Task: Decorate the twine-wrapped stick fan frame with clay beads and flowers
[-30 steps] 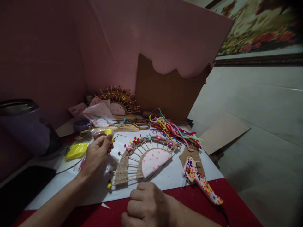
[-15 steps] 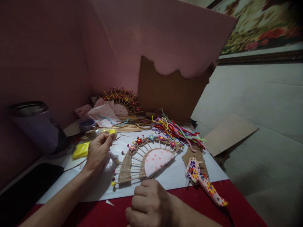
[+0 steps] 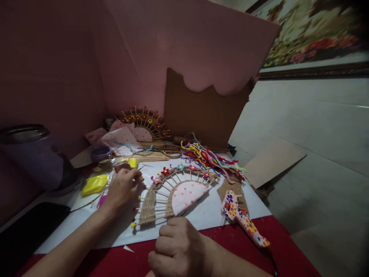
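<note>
A half-round fan-shaped craft piece [image 3: 148, 206] of sticks and twine lies on white paper, with a dotted pink half-disc [image 3: 188, 196] at its centre. Colourful flowers and small beads tip its sticks. My left hand [image 3: 122, 188] is pinched beside its upper left sticks, a tiny yellow spot showing at the fingertips; what it holds is unclear. Under and behind that hand are clear packets with yellow clay-like lumps [image 3: 94, 184]. My right hand [image 3: 178, 246] is a closed fist at the fan's lower edge, its inner side hidden.
At right a flower-patterned glue gun [image 3: 245, 221] rests on cardboard. Behind lie fuzzy coloured stems [image 3: 207, 159], scissors [image 3: 173, 154] and sticks. A second fan [image 3: 144, 132] leans at the back. On the left are a tumbler [image 3: 34, 161] and a dark phone-like slab [image 3: 31, 227].
My left hand has come down from the yellow lump in the packet towards the fan's left sticks. The right fist keeps its place by the fan. The view has shifted slightly.
</note>
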Motion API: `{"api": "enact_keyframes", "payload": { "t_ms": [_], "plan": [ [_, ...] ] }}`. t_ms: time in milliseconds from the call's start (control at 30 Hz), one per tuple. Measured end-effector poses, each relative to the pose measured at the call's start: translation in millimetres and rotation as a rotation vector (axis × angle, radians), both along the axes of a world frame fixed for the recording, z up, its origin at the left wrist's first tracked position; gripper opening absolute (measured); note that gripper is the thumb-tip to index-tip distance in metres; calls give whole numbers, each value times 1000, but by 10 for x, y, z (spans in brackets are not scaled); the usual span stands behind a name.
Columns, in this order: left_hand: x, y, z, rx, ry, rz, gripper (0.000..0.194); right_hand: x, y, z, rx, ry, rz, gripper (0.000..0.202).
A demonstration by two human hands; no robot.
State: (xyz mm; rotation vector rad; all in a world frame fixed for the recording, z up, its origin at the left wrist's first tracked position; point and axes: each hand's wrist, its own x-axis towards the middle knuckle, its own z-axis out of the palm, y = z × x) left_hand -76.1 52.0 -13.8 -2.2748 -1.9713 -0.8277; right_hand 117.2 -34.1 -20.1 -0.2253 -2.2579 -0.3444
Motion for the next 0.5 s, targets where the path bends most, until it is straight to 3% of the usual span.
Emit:
{"api": "enact_keyframes", "payload": {
  "t_ms": [233, 500],
  "plan": [
    [-48, -24, 52, 15, 291, 30, 32, -19, 43, -59, 17, 5, -6, 57],
    [19, -31, 37, -13, 338, 36, 32, -13, 75, -63, 37, -12, -33, 57]
  ]
}}
